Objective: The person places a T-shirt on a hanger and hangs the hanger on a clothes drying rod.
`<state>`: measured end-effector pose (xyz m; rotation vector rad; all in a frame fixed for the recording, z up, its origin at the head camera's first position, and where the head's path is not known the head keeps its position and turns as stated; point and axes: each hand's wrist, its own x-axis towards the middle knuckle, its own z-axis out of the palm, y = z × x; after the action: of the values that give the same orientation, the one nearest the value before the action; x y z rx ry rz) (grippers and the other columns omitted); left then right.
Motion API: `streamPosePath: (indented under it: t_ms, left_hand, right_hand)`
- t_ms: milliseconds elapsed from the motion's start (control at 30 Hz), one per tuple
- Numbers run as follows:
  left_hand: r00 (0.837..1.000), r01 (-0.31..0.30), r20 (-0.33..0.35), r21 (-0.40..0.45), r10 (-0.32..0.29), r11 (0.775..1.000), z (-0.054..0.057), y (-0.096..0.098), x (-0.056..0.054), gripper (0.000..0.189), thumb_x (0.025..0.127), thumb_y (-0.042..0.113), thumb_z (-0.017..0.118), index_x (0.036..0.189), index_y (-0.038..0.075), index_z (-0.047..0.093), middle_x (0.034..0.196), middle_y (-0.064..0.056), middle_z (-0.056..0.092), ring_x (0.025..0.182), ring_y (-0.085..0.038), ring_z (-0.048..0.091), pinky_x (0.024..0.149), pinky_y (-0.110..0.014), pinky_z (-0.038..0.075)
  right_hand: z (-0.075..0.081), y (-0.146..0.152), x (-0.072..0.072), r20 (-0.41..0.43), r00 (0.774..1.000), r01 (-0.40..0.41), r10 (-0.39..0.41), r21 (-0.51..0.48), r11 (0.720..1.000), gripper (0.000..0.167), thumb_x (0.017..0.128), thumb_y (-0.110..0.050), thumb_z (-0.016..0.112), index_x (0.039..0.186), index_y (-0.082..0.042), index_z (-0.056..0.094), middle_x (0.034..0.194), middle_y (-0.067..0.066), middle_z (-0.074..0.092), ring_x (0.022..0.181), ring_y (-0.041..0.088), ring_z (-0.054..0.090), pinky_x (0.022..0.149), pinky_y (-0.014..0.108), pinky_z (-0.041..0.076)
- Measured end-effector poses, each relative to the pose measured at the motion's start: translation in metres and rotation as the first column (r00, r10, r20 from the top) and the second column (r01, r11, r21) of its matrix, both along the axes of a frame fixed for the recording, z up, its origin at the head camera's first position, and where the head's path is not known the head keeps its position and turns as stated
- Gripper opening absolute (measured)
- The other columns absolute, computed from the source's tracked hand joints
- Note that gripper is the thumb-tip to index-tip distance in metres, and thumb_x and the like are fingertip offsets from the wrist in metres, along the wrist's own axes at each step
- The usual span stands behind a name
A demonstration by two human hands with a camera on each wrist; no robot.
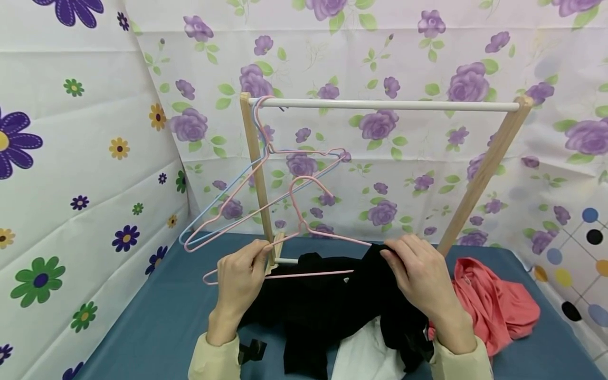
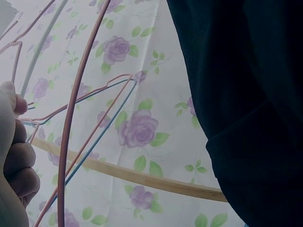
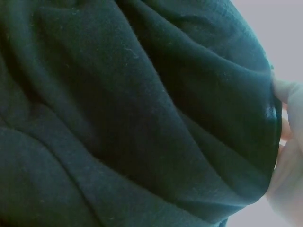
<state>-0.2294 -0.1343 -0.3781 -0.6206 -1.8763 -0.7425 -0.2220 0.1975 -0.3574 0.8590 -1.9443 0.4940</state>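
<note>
My left hand (image 1: 241, 279) grips a pink clothes hanger (image 1: 339, 237) by its left shoulder, hook upward. A black garment (image 1: 318, 301) is draped over the right part of this hanger and covers its right end. At the garment's upper right edge, my right hand (image 1: 420, 277) pinches the cloth between thumb and fingers. In the left wrist view, curled fingers (image 2: 21, 161) of the left hand show at the left edge, with dark cloth on the right. Folds of the black cloth fill most of the right wrist view, beside the right hand (image 3: 289, 146).
A rack with a white rail (image 1: 380, 104) and wooden posts (image 1: 484, 174) stands behind the hands. Pink and blue hangers (image 1: 223, 211) hang at its left end. A coral garment (image 1: 494, 306) lies right, and white cloth (image 1: 368, 353) lies under the black garment on the blue surface (image 1: 152, 322).
</note>
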Motion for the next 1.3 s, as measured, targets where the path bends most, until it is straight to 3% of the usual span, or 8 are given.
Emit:
streamPosePath:
  t_ms: [1033,1300]
  left_hand:
    - [1.0,0.022,0.013,0.021,-0.022,1.0,-0.0019,0.0036,-0.0003,0.034,0.102,0.036,0.05,0.083,0.014,0.069,0.055,0.008,0.046,0.042,-0.002,0.024,0.041,-0.02,0.018]
    - [0.999,0.041,0.002,0.015,-0.041,0.999,-0.0004,0.0062,0.0005,0.016,0.095,0.02,0.065,0.079,0.016,0.065,0.055,0.009,0.046,0.041,-0.002,0.024,0.04,-0.019,0.018]
  right_hand:
    - [0.0019,-0.0021,0.0028,0.009,1.0,0.017,-0.017,0.0,1.0,0.037,0.105,-0.036,0.047,0.095,-0.007,0.068,0.082,0.002,0.062,0.069,0.02,0.058,0.064,0.04,0.046]
    - [0.0026,-0.0026,0.0033,0.013,1.0,0.022,-0.022,0.0,1.0,0.038,0.105,-0.036,0.046,0.097,-0.007,0.068,0.083,0.003,0.062,0.07,0.02,0.059,0.064,0.04,0.047]
